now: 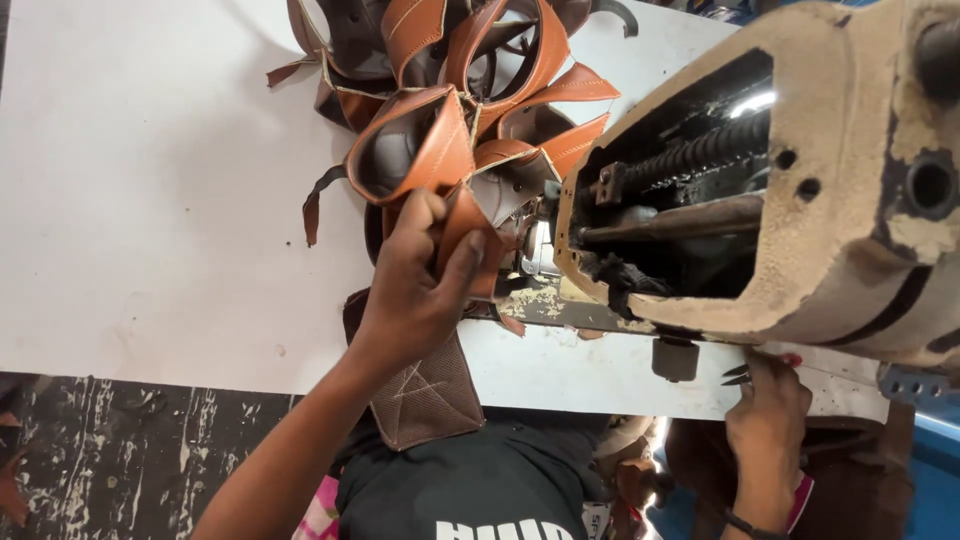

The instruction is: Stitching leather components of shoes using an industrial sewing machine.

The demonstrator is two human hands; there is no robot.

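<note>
My left hand [415, 285] grips a tan-brown leather shoe piece [470, 235] at the needle area of a worn beige sewing machine [800, 190]. Its brown mesh-lined end [428, 395] hangs over the table's near edge. Behind the hand lies a pile of several similar stitched leather pieces [450, 90], linked by threads. My right hand [768, 415] is at the table's front edge under the machine head and holds small metal thread snips [738, 376] with a red handle tip.
The white table top [150, 200] stretches to the left. The machine's open end [680, 200] shows a dark spring and shaft. A scuffed dark floor [120, 460] lies below the table edge. My dark shirt [480, 490] fills the bottom middle.
</note>
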